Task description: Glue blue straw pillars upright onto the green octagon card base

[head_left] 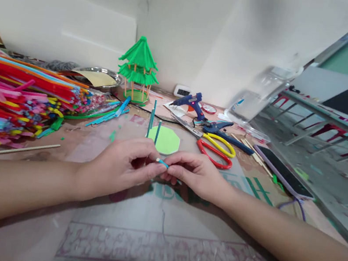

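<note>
Between the fingertips of both hands is a thin stick partly covered in blue, with a pale bare end showing. My left hand pinches it near that end, and my right hand pinches it just beside, thumb and fingers closed. Just beyond my fingers lies a light green octagonal board. Upright blue-green sticks stand at its left side. Farther back rises a green two-tiered pagoda model on thin wooden posts with a green base.
Bundles of colourful pipe cleaners fill the left side. To the right lie scissors, a blue glue gun, pliers and a phone. A wooden stick lies near my left forearm. A small digital timer stands behind.
</note>
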{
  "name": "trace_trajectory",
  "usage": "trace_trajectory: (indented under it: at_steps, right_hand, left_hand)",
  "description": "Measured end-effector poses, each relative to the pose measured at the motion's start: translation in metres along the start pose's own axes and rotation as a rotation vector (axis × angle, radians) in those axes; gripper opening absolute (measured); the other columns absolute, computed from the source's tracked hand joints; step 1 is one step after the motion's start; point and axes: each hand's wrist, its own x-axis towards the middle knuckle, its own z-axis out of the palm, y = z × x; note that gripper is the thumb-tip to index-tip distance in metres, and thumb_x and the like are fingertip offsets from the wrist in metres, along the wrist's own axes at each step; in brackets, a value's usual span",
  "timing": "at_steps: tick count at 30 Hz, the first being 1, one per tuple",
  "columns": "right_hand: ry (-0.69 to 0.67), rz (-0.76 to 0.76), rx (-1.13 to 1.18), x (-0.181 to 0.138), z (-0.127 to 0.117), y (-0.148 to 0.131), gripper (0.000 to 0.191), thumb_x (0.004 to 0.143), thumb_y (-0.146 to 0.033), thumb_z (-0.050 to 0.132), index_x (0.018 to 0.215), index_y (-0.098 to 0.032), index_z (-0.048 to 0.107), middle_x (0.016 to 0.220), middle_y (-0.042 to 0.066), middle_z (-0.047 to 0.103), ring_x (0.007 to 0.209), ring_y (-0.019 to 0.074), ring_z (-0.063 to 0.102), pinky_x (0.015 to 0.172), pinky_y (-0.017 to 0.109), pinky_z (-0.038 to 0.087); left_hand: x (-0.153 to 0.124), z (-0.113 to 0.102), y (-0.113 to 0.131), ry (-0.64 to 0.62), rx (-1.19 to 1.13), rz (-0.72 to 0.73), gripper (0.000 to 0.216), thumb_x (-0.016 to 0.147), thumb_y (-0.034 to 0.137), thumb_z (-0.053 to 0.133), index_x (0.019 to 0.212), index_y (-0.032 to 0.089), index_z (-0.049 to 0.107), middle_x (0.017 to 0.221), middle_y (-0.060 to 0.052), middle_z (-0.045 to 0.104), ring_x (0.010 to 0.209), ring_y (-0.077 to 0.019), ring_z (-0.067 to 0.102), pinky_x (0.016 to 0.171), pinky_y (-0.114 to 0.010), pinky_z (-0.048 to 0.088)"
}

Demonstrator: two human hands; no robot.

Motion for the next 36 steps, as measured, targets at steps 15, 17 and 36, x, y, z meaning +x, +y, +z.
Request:
trace_trajectory:
  at_steps: [15,17,36]
  right_hand:
    - [0.165,-0.183,-0.249,-0.007,-0.001,-0.006,0.014,0.087,-0.033,0.076,0.093,-0.02,0.077,0.072,-0.001,0.07,0.061,0.0104,0.063,0.053,0.021,0.05]
    - [0.209,-0.188,-0.196,-0.009,-0.002,-0.011,0.014,0.089,-0.034,0.074,0.095,-0.021,0.076,0.068,-0.003,0.067,0.053,0.0092,0.06,0.048,0.02,0.048]
    - [0.396,-0.245,-0.603,0.002,-0.075,-0.065,0.03,0.088,-0.045,0.074,0.106,-0.022,0.074,0.102,0.006,0.079,0.091,0.0216,0.073,0.086,0.039,0.06]
  left_hand:
    - [0.002,-0.002,-0.004,-0.13,0.047,-0.057,0.034,0.101,0.034,0.05,0.076,0.016,0.065,0.071,0.0,0.061,0.066,-0.0122,0.055,0.062,-0.023,0.04]
    - [0.002,0.001,-0.006,-0.194,0.069,-0.049,0.036,0.102,0.03,0.048,0.073,0.016,0.065,0.069,-0.001,0.061,0.066,-0.0127,0.056,0.063,-0.024,0.041]
    - [-0.002,0.006,-0.005,-0.232,-0.147,-0.147,0.033,0.109,0.034,0.036,0.099,0.018,0.063,0.092,-0.004,0.071,0.085,-0.0162,0.067,0.079,-0.028,0.053]
